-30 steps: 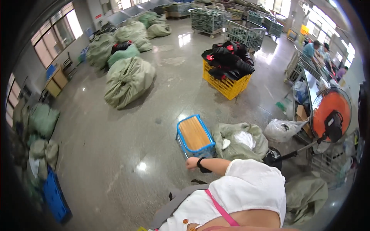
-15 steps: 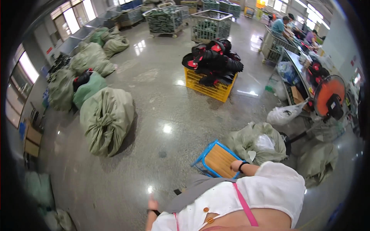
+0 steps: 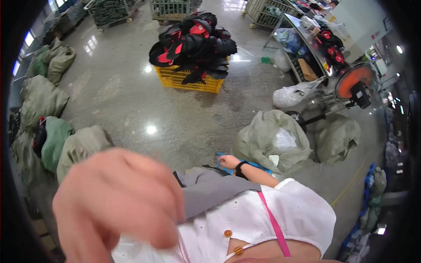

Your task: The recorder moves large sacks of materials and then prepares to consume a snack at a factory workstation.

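Observation:
My left hand point(image 3: 118, 197) is large and blurred close in front of me at the lower left, its fingers bent. Whether anything is between them is lost in the smear. Lower and to the right, my right hand point(image 3: 228, 161), with a black band on the wrist, hovers over or touches a blue-framed stool point(image 3: 258, 165). Its fingers are curled in, and what they hold, if anything, cannot be made out. Most of the stool is hidden behind my right arm and grey apron point(image 3: 215, 193). A grey-green sack point(image 3: 254, 136) with white plastic on top lies just beyond the stool.
A yellow crate point(image 3: 190, 81) heaped with black-and-red pieces point(image 3: 193, 46) stands ahead. Bulging sacks point(image 3: 41, 98) line the left side. On the right are a fan point(image 3: 354, 83), a white plastic bag point(image 3: 291, 94) and a loaded worktable point(image 3: 300, 35). Wire carts point(image 3: 173, 9) stand at the back.
My left hand has risen from low beside me to close in front of the view. The view has shifted, and my right arm now covers more of the stool.

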A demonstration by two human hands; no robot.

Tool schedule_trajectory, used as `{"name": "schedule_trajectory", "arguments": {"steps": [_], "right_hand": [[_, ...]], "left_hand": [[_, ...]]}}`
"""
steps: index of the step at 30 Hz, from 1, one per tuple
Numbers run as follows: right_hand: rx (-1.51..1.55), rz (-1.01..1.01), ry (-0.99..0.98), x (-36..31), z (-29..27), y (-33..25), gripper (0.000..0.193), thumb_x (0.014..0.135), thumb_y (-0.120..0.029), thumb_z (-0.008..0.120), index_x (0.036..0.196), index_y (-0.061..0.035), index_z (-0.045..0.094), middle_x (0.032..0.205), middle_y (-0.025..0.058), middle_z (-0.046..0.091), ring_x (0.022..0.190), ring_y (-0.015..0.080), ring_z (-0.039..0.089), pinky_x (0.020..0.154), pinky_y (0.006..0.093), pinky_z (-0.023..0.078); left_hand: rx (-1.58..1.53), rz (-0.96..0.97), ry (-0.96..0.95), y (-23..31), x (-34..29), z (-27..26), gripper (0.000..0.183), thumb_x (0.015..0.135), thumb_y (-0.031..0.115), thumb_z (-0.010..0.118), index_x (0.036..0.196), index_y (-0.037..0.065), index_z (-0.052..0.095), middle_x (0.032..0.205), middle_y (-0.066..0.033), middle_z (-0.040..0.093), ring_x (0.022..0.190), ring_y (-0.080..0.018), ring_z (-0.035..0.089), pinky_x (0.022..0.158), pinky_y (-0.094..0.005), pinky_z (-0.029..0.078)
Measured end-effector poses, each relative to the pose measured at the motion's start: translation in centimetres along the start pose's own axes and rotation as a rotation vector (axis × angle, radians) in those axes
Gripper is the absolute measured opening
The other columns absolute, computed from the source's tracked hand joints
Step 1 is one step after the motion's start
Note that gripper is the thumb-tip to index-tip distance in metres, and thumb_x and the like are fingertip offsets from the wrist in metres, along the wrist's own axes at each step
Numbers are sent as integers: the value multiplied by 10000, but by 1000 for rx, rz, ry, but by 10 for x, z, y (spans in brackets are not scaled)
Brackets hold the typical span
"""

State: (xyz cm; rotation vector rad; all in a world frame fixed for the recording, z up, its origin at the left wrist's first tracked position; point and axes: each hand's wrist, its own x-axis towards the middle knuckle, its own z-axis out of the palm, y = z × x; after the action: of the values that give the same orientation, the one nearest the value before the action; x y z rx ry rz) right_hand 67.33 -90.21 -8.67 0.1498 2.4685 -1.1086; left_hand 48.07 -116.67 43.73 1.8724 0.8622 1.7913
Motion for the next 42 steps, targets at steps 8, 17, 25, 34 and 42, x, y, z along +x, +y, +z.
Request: {"name": "schedule_trajectory", "arguments": {"steps": [8, 17, 25, 34, 42], "right_hand": [[53, 273, 279, 91, -110, -13, 273, 830, -177, 537, 1066, -89, 643, 932, 142, 682, 883, 334, 635, 788, 419, 500], [303, 913, 643, 22, -112, 60, 276, 779, -169, 566, 1021, -86, 670, 969, 146, 685, 916, 308, 650, 816, 394, 510], [502, 1077, 329, 11, 95, 209, 335, 808, -327, 566, 1025, -106, 695, 979, 187, 678, 916, 355, 650, 805, 440, 505], [429, 1247, 785, 11, -284, 307, 362, 762, -176, 587, 1092, -38, 640, 990, 221, 665, 881, 366, 657, 761, 451, 517], [572, 716, 797, 85, -604, 457, 501, 771, -199, 632, 1247, -63, 556, 927, 111, 686, 833, 226, 654, 677, 366, 528]], "left_hand": [[-694, 197, -371, -123, 82, -149, 334, 944, 391, 537, 1120, 112, 588, 667, -112, 579, 566, -239, 584, 581, -380, 527], [-1293, 351, -652, -257, 191, -270, 335, 924, 401, 577, 975, 74, 623, 614, -90, 505, 523, -224, 539, 575, -367, 489], [-1371, 383, -842, -432, 365, -270, 183, 883, 216, 628, 816, 67, 710, 653, -76, 619, 503, -151, 572, 580, -272, 535], [-898, 611, -1149, -599, 473, -243, 304, 894, 273, 576, 788, -10, 614, 836, -168, 616, 750, -285, 618, 666, -437, 517], [899, -681, -1059, -920, 387, -288, 431, 781, 336, 691, 1118, 85, 593, 942, -162, 663, 944, -346, 630, 791, -430, 506]]}}
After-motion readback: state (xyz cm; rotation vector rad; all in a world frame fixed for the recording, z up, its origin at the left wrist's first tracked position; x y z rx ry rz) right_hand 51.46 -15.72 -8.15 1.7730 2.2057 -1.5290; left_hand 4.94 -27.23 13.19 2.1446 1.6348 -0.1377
